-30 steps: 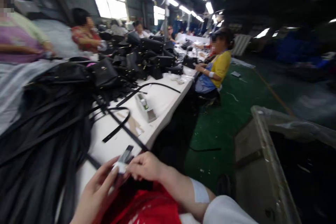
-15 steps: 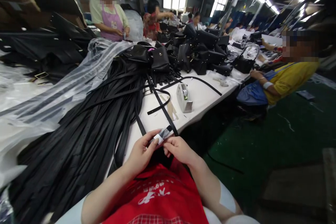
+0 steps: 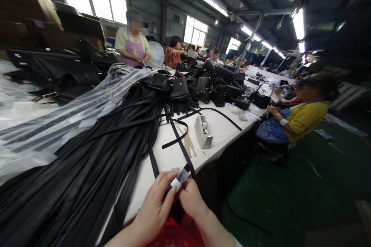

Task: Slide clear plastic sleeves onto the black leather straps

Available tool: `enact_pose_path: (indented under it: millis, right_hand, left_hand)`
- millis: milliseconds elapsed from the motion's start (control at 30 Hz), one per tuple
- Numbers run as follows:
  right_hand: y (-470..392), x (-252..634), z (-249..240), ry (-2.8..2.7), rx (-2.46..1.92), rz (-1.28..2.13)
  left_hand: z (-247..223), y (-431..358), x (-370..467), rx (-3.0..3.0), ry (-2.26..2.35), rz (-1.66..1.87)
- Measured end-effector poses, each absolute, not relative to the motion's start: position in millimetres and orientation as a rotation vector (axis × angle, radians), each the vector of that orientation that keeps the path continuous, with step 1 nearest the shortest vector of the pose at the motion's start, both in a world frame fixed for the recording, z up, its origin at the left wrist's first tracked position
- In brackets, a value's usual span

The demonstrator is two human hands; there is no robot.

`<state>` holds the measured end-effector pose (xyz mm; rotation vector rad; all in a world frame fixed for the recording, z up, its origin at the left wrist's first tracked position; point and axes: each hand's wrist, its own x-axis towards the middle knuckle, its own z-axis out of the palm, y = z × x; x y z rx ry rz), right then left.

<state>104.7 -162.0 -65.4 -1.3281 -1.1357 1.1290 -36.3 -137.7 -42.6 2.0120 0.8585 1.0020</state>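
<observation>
My left hand (image 3: pixel 158 198) pinches a black strap end wrapped in clear and white plastic film (image 3: pixel 180 177), its thumb and fingers pressed on the near part. My right hand (image 3: pixel 191 197) is closed at the other side of the same wrapped piece; its fingertips are partly hidden behind it. A long black strap (image 3: pixel 181 142) runs across the white table (image 3: pixel 165 162) close beyond my hands. Further up stands a grey tape dispenser (image 3: pixel 203 133). A big heap of black straps (image 3: pixel 95 158) spreads out left of my hands.
Clear plastic sheeting (image 3: pixel 78 104) lies over the straps at left. Black bags (image 3: pixel 179 89) pile up at the back. A person in a purple apron (image 3: pixel 135 48) stands behind; another in a yellow shirt (image 3: pixel 310 119) sits at right. Beige card strips (image 3: pixel 188 142) lie beside the dispenser.
The view has tilted up, so the table and my hands appear lower in the picture. My hands stay on the wrapped strap end, and my right hand sits closer under it.
</observation>
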Motion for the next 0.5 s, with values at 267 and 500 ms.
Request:
enact_pose_path:
  millis: [267,500]
  right_hand:
    - [-164,100,-53,-1.018,-1.08,1.239]
    - [-158,150,-50,-1.51,-1.634,0.405]
  left_hand:
    - [-62,-124,-46,2.072,0.947,1.022]
    - [-116,-104,-81,2.452,1.287,1.01]
